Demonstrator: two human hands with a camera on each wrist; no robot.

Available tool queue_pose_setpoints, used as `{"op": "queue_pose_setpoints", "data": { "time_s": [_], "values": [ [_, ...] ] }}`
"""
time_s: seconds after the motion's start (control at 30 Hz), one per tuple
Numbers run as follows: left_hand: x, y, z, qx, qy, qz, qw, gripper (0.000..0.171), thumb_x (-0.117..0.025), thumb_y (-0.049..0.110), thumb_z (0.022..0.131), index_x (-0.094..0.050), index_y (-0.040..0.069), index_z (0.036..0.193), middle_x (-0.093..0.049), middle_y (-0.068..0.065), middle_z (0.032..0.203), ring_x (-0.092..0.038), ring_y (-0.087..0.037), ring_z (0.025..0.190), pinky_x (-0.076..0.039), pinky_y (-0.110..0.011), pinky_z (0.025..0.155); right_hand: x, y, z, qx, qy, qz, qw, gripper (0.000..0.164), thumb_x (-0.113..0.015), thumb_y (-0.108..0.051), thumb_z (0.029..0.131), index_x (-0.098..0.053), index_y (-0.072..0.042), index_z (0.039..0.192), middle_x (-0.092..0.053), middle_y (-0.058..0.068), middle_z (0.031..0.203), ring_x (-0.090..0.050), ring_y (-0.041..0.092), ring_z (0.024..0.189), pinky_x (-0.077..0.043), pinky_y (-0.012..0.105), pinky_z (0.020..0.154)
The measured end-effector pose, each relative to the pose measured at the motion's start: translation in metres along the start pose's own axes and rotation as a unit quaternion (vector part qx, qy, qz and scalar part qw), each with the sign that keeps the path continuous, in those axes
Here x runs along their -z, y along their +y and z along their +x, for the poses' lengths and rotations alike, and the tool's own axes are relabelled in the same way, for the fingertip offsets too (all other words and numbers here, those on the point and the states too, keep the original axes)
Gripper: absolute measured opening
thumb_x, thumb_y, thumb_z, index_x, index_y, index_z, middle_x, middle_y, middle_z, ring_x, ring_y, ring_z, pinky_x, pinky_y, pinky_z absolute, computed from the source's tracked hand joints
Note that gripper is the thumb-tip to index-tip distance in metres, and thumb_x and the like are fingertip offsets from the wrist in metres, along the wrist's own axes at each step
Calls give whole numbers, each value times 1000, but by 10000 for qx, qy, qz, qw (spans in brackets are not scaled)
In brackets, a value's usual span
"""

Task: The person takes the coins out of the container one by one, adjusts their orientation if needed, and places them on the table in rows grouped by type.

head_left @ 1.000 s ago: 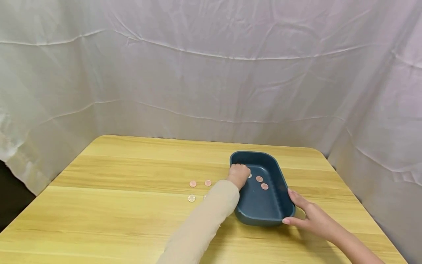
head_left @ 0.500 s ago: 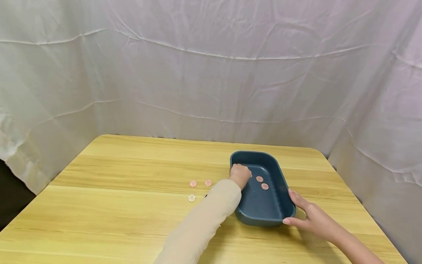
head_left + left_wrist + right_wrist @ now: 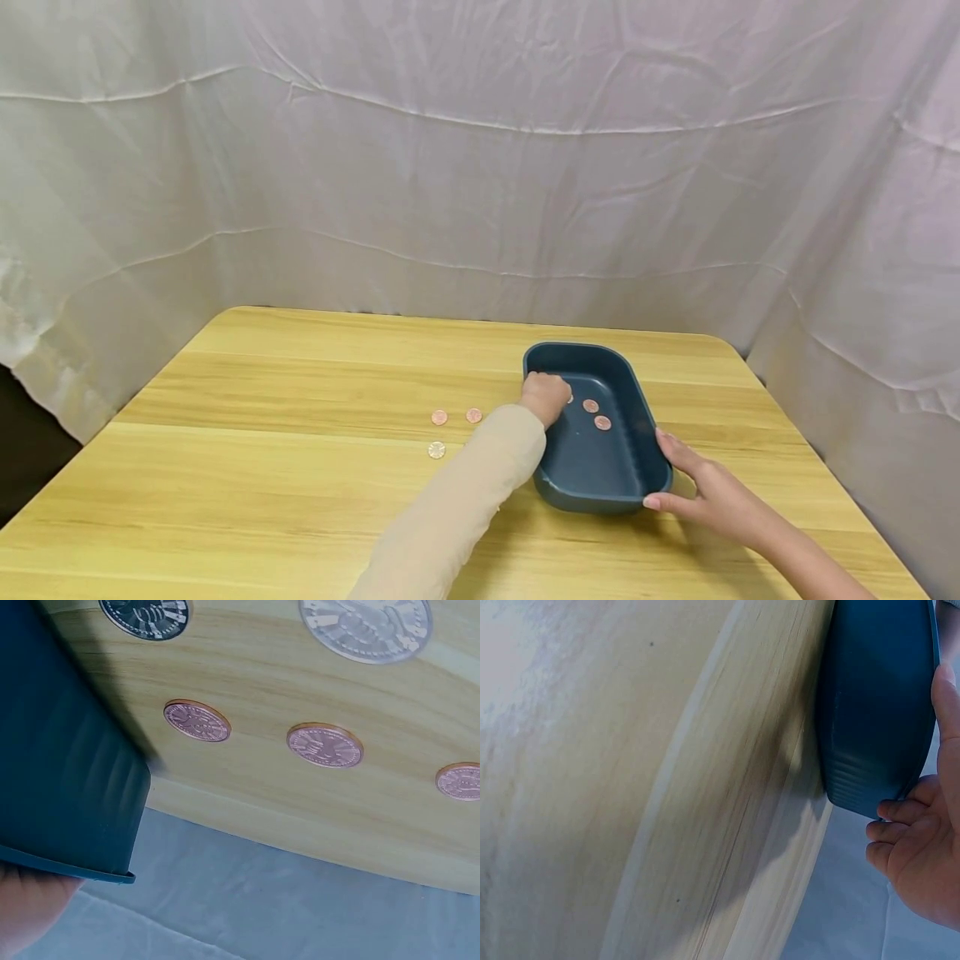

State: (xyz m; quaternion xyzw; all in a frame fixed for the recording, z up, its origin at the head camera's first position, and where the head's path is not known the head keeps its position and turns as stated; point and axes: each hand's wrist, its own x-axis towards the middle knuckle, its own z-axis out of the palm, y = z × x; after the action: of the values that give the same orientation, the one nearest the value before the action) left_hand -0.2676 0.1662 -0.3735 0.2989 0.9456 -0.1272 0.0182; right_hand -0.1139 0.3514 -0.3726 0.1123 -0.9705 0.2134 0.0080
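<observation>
A dark blue plastic storage bin point(image 3: 592, 502) stands on the table, tilted slightly in the head view. My left hand point(image 3: 546, 397) reaches over its left wall with bent fingers pointing down inside. A silver coin point(image 3: 570, 399) peeks out by those fingers; I cannot tell whether they pinch it. Two copper coins point(image 3: 596, 415) lie on the bin floor beside it. At the near right corner, my right hand point(image 3: 697, 487) grips the bin, thumb and fingers on its rim and side. In the left wrist view, the bin wall hides most of the left hand point(image 3: 34, 907).
Left of the bin, copper coins point(image 3: 439, 417) and a silver coin point(image 3: 437, 450) lie flat on the wooden table point(image 3: 262, 467). The left wrist view shows another dark silver coin point(image 3: 146, 616) close to the bin. A pale curtain point(image 3: 450, 208) hangs behind the table.
The left hand shifts very slightly inside the bin, and its forearm covers a coin that showed partly before. The right hand and bin stay in place.
</observation>
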Motion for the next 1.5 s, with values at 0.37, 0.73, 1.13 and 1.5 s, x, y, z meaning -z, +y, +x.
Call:
{"op": "queue_pose_setpoints", "data": {
  "time_s": [0.37, 0.73, 1.13, 1.5],
  "values": [
    [2, -4, -3, -207, 2, -216, 9996, 31, -75, 20, 78, -68, 29, 106, -67, 12, 105, -59, -3, 86, -48, -26, 84, 1, 0, 0, 8, 12, 9, 10000, 90, -71, -40, 77, -29, 7, 141, -34, 30, 142, -41, 46, 125, -44, 52, 90],
    [7, -7, -8, -637, -155, -969, 9931, 20, -73, 19, 80, -69, 16, 100, -69, 6, 99, -56, -5, 77, -50, -20, 70, 0, 1, -1, 67, 154, -72, 9998, 88, -72, -39, 76, -32, 6, 140, -37, 29, 141, -43, 43, 123, -48, 26, 90],
    [7, -20, -22, -1499, 664, -3188, 9335, 17, -63, 14, 88, -70, 7, 74, -56, 5, 62, -45, -4, 55, -35, -12, 52, 1, 3, 0, -24, 89, -111, 9999, 88, -72, -40, 76, -31, 6, 140, -36, 28, 141, -43, 42, 124, -49, 36, 89],
    [1, -31, -42, -926, 1340, -4995, 8508, 14, -63, 14, 88, -70, 4, 81, -59, 0, 66, -43, -4, 55, -35, -13, 50, 2, 3, 1, -45, 36, -131, 9999, 89, -72, -40, 76, -31, 5, 141, -36, 28, 142, -43, 42, 124, -49, 32, 88]
  ]
}}
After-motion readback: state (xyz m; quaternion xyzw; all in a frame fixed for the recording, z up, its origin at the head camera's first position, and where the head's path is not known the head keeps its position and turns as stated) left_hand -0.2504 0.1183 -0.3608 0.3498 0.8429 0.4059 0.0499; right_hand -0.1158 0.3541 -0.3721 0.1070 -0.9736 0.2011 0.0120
